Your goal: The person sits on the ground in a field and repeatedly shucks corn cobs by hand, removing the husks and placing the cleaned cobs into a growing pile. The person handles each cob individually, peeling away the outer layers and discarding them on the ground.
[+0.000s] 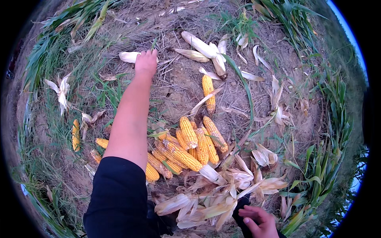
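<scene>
My left arm stretches far forward, and my left hand (146,62) grips an ear of corn in its pale husk (128,56) lying on the ground; the fingers hide the ear's right part. At the lower right is my right hand (259,221), holding nothing, its thumb apart from loosely bent fingers. Before me lies a pile of bare yellow corn ears (184,157), partly hidden by my left forearm. More ears in husks (199,44) rest beyond the pile. A single bare ear (208,92) lies between them, with a dry husk strip across it.
Dry stripped husks (205,208) are heaped close to me, below the pile. One bare ear (76,135) lies apart at the left. Green corn stalks and leaves (333,119) border the ground at right and upper left (56,38). Grass and straw cover the soil.
</scene>
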A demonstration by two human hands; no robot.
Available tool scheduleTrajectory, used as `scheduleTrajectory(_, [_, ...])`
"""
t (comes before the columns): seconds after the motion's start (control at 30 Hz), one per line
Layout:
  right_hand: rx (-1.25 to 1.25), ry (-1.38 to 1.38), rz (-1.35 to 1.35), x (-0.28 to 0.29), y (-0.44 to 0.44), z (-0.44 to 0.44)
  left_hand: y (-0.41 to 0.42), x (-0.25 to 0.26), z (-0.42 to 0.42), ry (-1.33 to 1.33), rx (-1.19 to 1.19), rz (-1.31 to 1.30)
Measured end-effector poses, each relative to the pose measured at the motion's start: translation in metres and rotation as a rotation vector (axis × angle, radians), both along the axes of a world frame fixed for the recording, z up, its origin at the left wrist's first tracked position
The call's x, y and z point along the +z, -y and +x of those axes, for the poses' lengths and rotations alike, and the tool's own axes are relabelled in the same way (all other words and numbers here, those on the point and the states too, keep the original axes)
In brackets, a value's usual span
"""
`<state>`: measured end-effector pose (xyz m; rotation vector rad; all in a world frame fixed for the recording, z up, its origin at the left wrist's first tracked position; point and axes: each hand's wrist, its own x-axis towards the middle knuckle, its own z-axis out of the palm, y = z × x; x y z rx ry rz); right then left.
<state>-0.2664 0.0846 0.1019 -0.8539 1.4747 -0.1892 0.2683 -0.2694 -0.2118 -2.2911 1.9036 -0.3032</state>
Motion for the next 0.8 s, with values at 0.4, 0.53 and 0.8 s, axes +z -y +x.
scheduleTrajectory(0.4, [-0.03, 0.344, -0.023, 0.001, 0.083, 0.01, -0.113, 0.12, -0.072, -0.55, -0.212, -0.552])
scheduleTrajectory(0.53, [-0.037, 0.387, 0.08, -0.029, 0.129, 0.04, -0.184, 0.173, -0.152, -0.809, -0.239, -0.77])
scheduleTrajectory(0.8, [-0.214, 0.723, 0.251, -0.053, 0.178, 0.134, -0.29, 0.23, -0.312, -0.891, -0.37, -0.811])
